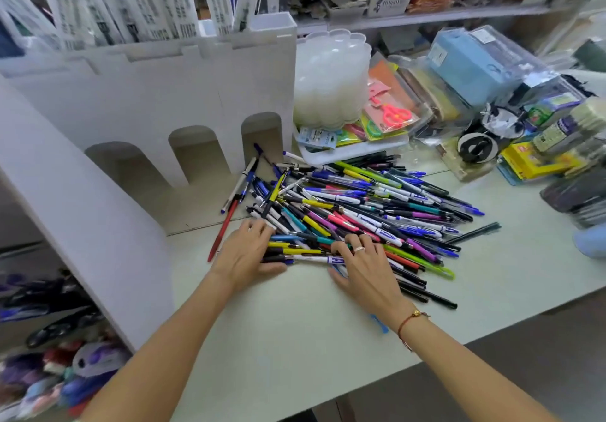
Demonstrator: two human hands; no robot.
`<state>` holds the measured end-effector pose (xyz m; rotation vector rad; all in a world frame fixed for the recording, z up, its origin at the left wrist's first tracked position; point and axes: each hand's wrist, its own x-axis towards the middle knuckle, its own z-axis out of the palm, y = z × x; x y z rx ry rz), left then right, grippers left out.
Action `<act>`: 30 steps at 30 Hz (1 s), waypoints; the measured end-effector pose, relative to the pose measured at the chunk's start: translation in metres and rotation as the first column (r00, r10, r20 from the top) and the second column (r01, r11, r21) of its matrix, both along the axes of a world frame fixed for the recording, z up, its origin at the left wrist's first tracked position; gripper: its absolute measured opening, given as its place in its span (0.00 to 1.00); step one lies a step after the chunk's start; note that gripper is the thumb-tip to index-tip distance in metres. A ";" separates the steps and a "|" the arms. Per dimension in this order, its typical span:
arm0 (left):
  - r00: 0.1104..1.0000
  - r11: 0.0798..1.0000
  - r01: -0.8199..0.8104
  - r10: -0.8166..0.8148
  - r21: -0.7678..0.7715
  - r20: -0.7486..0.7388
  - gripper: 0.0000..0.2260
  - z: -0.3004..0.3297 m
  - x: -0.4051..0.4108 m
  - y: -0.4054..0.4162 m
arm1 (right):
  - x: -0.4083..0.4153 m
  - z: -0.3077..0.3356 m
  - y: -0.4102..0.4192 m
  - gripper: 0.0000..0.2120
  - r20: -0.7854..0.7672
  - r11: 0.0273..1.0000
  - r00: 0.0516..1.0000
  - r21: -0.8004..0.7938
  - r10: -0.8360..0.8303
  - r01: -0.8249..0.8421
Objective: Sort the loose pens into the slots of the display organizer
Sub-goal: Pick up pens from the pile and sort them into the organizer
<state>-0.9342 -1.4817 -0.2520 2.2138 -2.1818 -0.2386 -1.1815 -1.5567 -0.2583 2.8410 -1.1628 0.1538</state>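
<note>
A big heap of loose pens (360, 205) in many colours lies on the pale table (295, 339). The white display organizer (157, 93) stands at the left, its three arched slots (196, 152) facing the heap, with packaged items in its top. My left hand (246, 254) lies flat on the near left edge of the heap, fingers spread over the pens. My right hand (364, 267), wearing a ring, rests palm down on the heap's near side, fingers spread over several pens. A red pen (223, 231) lies apart, left of my left hand.
A translucent white tub (331, 77) stands behind the heap on a white tray (357, 151) with carded scissors. Packaged stationery (492, 93) crowds the right side. Shelves (426, 11) run along the back. Bins of goods (49, 356) sit below at the left.
</note>
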 end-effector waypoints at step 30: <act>0.634 0.683 -0.247 0.650 0.688 -0.418 0.21 0.049 0.000 -0.004 | 0.002 0.021 0.007 0.15 0.023 0.973 0.998 0.226 -0.062 0.055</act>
